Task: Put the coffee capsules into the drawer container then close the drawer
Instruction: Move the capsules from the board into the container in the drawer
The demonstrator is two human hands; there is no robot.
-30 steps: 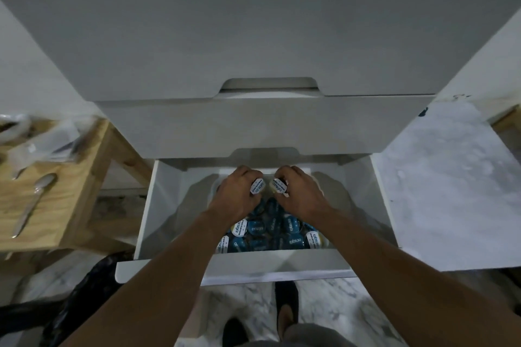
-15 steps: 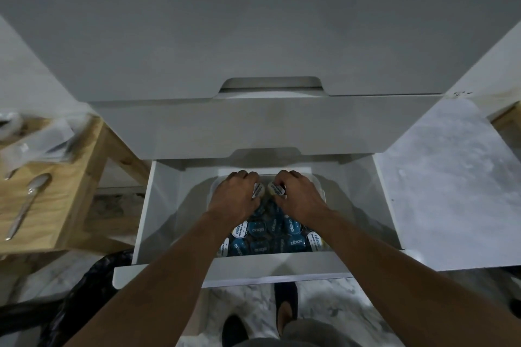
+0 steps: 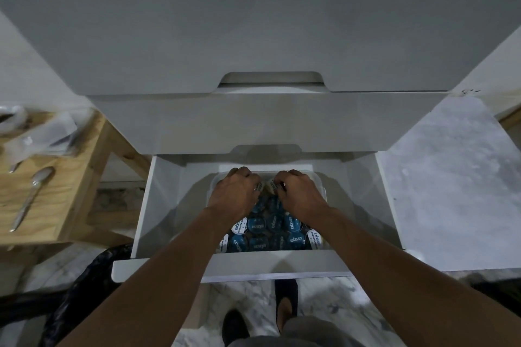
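Both hands are down in the open drawer [image 3: 158, 205], at the far end of the clear plastic container [image 3: 321, 191]. Left hand [image 3: 234, 194] and right hand [image 3: 300, 196] are curled, knuckles up, each pinching a coffee capsule: left capsule [image 3: 258, 186], right capsule [image 3: 271, 185], white lids facing each other in the gap between the hands. The two capsules sit just beside each other, maybe touching; can't tell.

The near half of the container is already packed with blue coffee capsules [image 3: 270, 229], lids up, plus a few white-lidded ones along the near edge. That looks like why the hands reach to the back: probably the only free room left, though the hands hide it.

Fingers closed, not spread, so I'd say the capsules aren't released yet. Placing in pairs, one per hand, halves the trips.

The drawer is pulled well out and its front panel [image 3: 253, 265] is under the forearms. It can't be closed until both arms clear.

Off to the left, a spoon [image 3: 31, 200] lies on a wooden desk [image 3: 70, 177]; not involved.
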